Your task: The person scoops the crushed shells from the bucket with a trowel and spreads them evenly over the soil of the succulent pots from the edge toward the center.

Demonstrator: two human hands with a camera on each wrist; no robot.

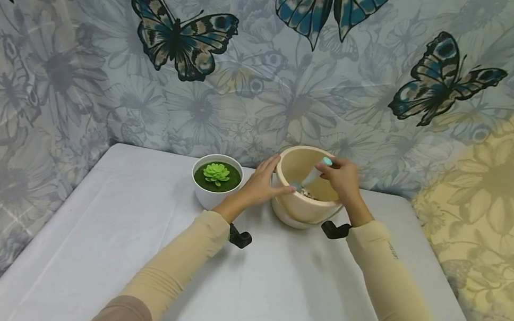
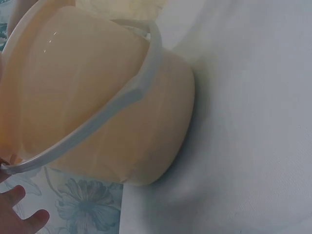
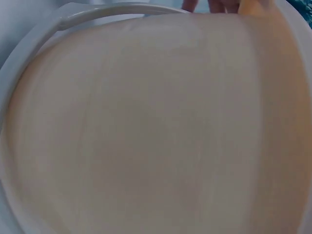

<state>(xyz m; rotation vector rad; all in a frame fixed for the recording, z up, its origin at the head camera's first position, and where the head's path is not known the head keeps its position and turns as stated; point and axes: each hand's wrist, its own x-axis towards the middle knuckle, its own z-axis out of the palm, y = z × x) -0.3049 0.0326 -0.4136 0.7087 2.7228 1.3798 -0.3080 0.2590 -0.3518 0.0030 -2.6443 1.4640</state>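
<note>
A beige bucket (image 1: 301, 209) with a pale carrying handle (image 2: 97, 119) stands at the back of the table, and small dark and light bits (image 1: 308, 193) lie inside it. My left hand (image 1: 261, 185) rests against the bucket's left side with fingers stretched out, its thumb at the near rim. Above the bucket's right rim, my right hand (image 1: 343, 181) grips a small pale tool (image 1: 313, 175) with teal ends, tilted down into the bucket. Its lower end is partly hidden, so I cannot tell what kind of tool it is.
A white pot (image 1: 210, 197) with a green succulent (image 1: 217, 173) stands left of the bucket, close to my left hand. A white cloth covers the table (image 1: 270, 290). Right behind hangs a butterfly-and-flower backdrop (image 1: 244, 105).
</note>
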